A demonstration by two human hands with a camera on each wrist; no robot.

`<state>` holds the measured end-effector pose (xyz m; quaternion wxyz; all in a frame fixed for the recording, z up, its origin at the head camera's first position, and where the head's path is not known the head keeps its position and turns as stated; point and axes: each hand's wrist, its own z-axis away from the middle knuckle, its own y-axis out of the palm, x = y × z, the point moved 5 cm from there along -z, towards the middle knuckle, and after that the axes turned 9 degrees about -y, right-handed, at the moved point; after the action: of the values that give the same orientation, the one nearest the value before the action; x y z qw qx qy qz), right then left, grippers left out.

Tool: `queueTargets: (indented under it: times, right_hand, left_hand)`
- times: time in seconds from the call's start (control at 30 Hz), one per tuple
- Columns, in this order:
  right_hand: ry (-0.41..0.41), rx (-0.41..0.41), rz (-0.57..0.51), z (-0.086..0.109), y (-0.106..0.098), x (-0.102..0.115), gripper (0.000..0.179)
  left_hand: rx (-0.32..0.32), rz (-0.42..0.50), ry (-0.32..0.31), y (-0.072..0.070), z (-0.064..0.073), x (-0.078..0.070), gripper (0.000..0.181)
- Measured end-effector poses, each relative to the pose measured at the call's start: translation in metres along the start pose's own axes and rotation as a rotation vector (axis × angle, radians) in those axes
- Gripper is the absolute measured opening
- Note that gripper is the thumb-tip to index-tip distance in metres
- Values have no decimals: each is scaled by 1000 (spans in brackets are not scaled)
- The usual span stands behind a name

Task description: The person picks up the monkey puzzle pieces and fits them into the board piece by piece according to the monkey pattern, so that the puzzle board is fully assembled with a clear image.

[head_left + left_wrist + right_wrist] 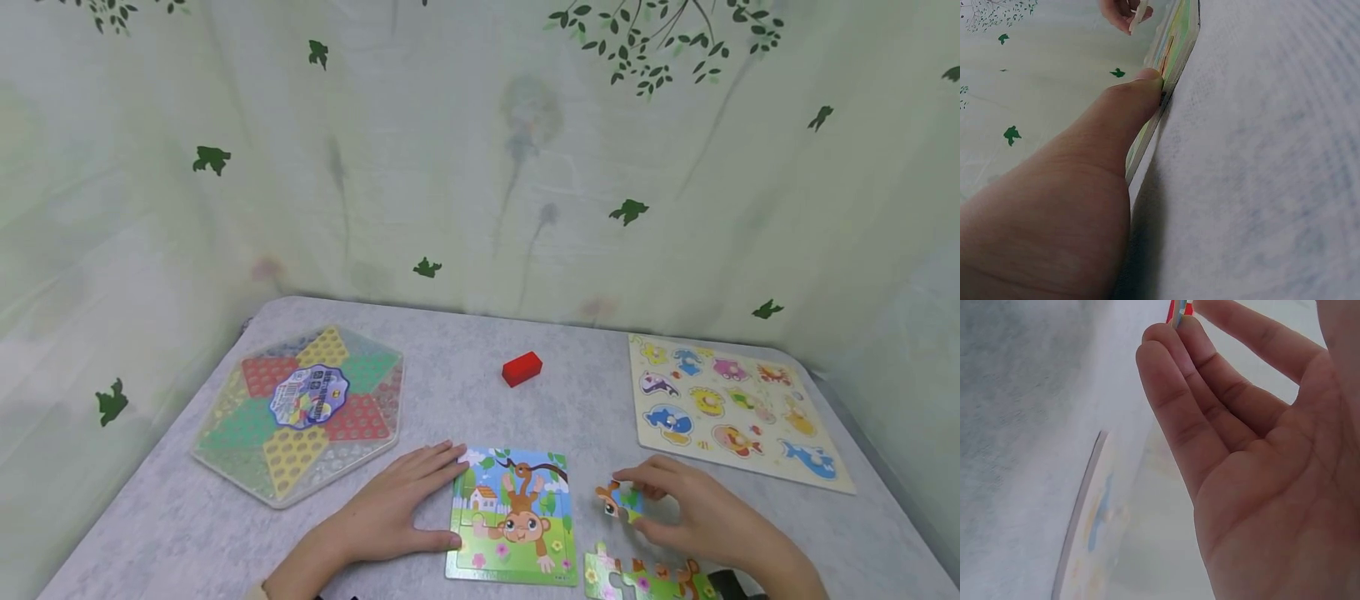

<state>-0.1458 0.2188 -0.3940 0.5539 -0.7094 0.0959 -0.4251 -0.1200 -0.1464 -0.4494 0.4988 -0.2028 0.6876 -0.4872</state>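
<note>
A monkey jigsaw puzzle (pixel 521 525) in a square tray lies at the front middle of the table. My left hand (pixel 397 504) rests at its left side, the fingers stretched toward the upper left corner. In the left wrist view the thumb (pixel 1132 94) presses on the tray's edge. To the right of the tray, my right hand (pixel 697 508) pinches a jigsaw piece (pixel 611 502) with a brown and green print between thumb and fingers, raised over the table. The right wrist view shows only a thin edge of the piece (pixel 1179 311) beyond the fingertips.
More jigsaw pieces (pixel 652 583) lie below the right hand, beside a black object (pixel 729 583). A red block (pixel 522 368) sits further back. At the left is a hexagonal Chinese checkers board (pixel 240 433); at the right, a sea-animal peg puzzle (pixel 701 454). A printed curtain (pixel 480 167) hangs behind.
</note>
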Motion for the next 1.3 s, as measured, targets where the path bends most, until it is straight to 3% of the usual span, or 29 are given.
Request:
queueTargets:
  times: [0.17,0.37,0.7,0.97,1.3]
  right_hand:
    - [14,18,14,-10,-1,6,41]
    - [-53,4,28,-20,-2,14,38]
    - [-72,25,9,-35,3,26,38]
    - [-146,68,-82,-44,22,31,39]
    - [-216,44,-6,-54,43,41,40]
  left_hand:
    - [1,5,0,1,0,0,88]
    - [0,-1,-3,1,0,1,87]
    - [3,-6,1,1,0,1,87]
    - [-14,-16,9,1,0,1,87]
    - [-15,-19,9,1,0,1,87]
